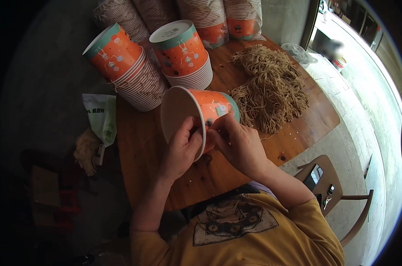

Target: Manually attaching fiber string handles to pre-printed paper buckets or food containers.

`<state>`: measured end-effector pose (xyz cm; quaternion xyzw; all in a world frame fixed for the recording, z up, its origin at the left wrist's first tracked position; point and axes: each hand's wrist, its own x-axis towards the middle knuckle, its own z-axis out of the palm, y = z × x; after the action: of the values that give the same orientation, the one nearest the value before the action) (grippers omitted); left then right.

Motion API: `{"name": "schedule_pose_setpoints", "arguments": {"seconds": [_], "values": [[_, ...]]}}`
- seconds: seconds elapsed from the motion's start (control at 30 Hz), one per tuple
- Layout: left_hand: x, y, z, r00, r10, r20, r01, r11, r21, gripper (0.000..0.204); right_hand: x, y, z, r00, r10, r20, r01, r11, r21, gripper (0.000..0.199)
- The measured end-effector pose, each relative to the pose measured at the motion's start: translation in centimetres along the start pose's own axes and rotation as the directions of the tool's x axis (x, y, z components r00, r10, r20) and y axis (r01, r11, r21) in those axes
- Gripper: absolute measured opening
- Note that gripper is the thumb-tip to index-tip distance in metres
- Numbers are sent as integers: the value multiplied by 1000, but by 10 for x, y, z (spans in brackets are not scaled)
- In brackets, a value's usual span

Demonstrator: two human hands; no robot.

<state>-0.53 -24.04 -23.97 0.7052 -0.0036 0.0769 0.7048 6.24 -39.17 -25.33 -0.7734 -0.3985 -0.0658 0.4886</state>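
An orange paper bucket (pixel 213 101) with a teal band at its base and a white inside lies tilted over the wooden table, its mouth toward the left. My left hand (pixel 183 146) grips the rim, with fingers inside and thumb outside. My right hand (pixel 241 144) is closed in a pinch against the bucket's side near the rim; what its fingertips hold is hidden. Just beyond the right hand lies a heap of tan strings (pixel 272 88). Behind the bucket stand two upside-down stacks of matching buckets, a left stack (pixel 121 57) leaning and a right stack (pixel 183 55) nearly upright.
Plastic-wrapped bucket stacks (pixel 205 22) line the back of the wooden table (pixel 143 150). A clear plastic bag (pixel 297 54) sits at the far right edge. Left of the table are a white-and-green packet (pixel 101 115) and a glove (pixel 86 150). A chair (pixel 332 170) at right holds a phone (pixel 314 176) and keys (pixel 328 201).
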Motion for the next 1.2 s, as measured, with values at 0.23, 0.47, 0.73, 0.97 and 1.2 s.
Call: {"name": "schedule_pose_setpoints", "arguments": {"seconds": [0.23,0.47,0.73,0.97,1.2], "values": [[6,-2,3,995,71,-74,-65,995,77,21,-3,4,-8,954,227,195,-295,829,475,15],[14,-6,-3,992,15,-124,-5,997,83,12,-13,23,-8,975,165,146,-220,715,664,27],[21,6,30,997,75,7,-75,994,79,14,-19,26,-22,930,366,25,-323,783,532,37],[15,16,27,1000,-25,3,24,973,229,8,-21,22,-13,885,422,195,-426,569,703,30],[22,28,12,984,177,32,-176,910,375,9,-12,15,-23,873,404,274,-488,710,508,29]]}}
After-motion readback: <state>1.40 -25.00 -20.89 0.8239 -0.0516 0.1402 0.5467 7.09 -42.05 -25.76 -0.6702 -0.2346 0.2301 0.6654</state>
